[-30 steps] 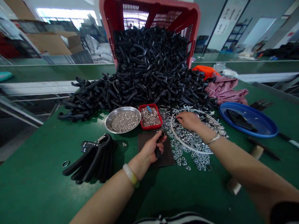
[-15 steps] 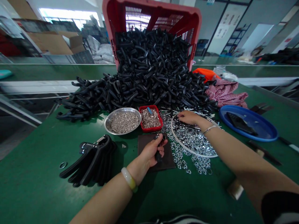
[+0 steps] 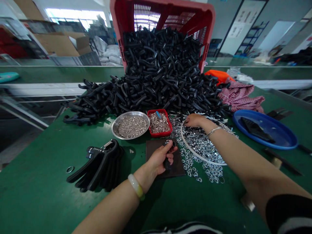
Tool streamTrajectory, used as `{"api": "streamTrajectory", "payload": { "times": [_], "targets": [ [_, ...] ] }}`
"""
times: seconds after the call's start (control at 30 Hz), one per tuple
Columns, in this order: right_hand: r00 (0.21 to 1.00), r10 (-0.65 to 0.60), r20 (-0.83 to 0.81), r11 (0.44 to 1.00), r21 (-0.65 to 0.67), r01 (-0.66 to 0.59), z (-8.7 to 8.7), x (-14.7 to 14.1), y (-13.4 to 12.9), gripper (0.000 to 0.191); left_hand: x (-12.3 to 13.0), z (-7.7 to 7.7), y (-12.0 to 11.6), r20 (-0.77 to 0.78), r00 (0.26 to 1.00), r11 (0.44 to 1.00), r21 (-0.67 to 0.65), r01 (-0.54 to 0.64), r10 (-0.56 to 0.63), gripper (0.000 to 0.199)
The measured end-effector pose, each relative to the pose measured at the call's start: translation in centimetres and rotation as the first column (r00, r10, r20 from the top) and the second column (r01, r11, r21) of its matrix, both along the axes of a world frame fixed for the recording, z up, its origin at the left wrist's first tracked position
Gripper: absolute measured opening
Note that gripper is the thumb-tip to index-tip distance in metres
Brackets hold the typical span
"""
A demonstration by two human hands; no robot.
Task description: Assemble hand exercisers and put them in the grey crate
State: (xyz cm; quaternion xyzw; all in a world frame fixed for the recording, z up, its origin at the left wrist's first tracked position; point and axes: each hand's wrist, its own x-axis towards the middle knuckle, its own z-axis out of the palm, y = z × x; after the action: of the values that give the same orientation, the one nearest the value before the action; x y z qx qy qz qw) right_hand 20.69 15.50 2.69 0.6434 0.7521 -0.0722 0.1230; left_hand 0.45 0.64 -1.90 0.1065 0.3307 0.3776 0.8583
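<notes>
My left hand point(image 3: 159, 159) is shut around a black plastic handle point(image 3: 167, 164) and holds it over a dark brown mat point(image 3: 178, 167). A small metal part shows at the handle's top, partly hidden by my fingers. My right hand point(image 3: 193, 121) rests with curled fingers on a heap of steel washers and nuts point(image 3: 201, 143), near the far rim of a white hoop point(image 3: 202, 158) around them. Whether it holds a piece, I cannot tell. Black hand-grip handles lie in a big pile point(image 3: 158, 78) spilling from a tipped red plastic crate point(image 3: 163, 13).
A steel bowl point(image 3: 112, 127) of small rings and a red tray point(image 3: 159, 134) of metal pins stand left of the washers. Assembled black spring grips point(image 3: 99, 165) lie at left on the green table point(image 3: 36, 195). A blue plate point(image 3: 275, 144), checked cloth point(image 3: 240, 96) and dark tools lie at right.
My right hand has moved slightly left over the washers, toward the hoop's rim. My left hand keeps hold of the handle. The whole view has shifted slightly.
</notes>
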Motion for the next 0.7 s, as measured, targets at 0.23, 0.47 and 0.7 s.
{"api": "streamTrajectory", "payload": {
  "times": [0.23, 0.47, 0.7],
  "targets": [
    [0.983, 0.186, -0.003, 0.981, 0.053, -0.186, 0.6, 2.5, -3.1, 0.026, 0.1, 0.5, -0.2, -0.007, 1.0, 1.0, 0.005, 0.002, -0.002, 0.025],
    [0.87, 0.106, -0.481, 0.964, 0.264, 0.029, 2.6, 2.1, -7.7, 0.034, -0.2, 0.3, 0.2, 0.106, 0.993, 0.997, -0.06, 0.051, -0.045, 0.022],
    [0.559, 0.175, -0.81, 0.97, 0.24, 0.044, 1.2, -5.7, -14.1, 0.037, -0.8, -0.1, 0.0, 0.244, 0.965, 0.993, -0.045, 0.109, -0.095, 0.026]
  ]
}}
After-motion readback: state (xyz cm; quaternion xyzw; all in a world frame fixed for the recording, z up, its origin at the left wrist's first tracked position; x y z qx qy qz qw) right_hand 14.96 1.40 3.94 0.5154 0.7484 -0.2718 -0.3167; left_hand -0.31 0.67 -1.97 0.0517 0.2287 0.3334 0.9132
